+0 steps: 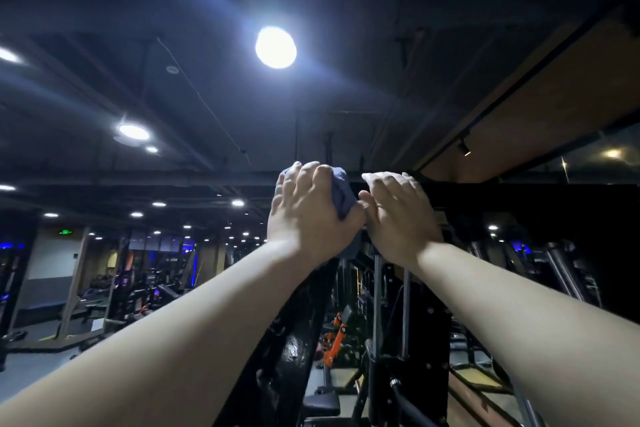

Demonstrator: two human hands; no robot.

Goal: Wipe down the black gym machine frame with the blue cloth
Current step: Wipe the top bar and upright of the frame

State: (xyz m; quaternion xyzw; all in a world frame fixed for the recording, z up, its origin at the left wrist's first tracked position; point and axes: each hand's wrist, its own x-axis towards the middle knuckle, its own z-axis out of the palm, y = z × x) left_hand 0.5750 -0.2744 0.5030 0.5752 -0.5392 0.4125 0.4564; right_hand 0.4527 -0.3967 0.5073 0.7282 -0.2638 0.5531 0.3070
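Gym, overhead reach: the blue cloth [341,191] sits bunched in my left hand [311,215], fingers clenched round it and pressing it against the top corner of the black gym machine frame [287,340], where the upright meets the top beam. It looks like soft, light towelling that should mould to edges. On paint this hard and glossy I judge a full-fist hold safest against slipping. My right hand [398,218] lies just beside it on the beam, fingers fairly straight, grasping nothing. Below hang chrome guide rods [376,288] and orange fittings [334,340]. Beyond is a dim floor of further machines, with a green exit sign [65,231] and a glaring ceiling lamp [276,47].
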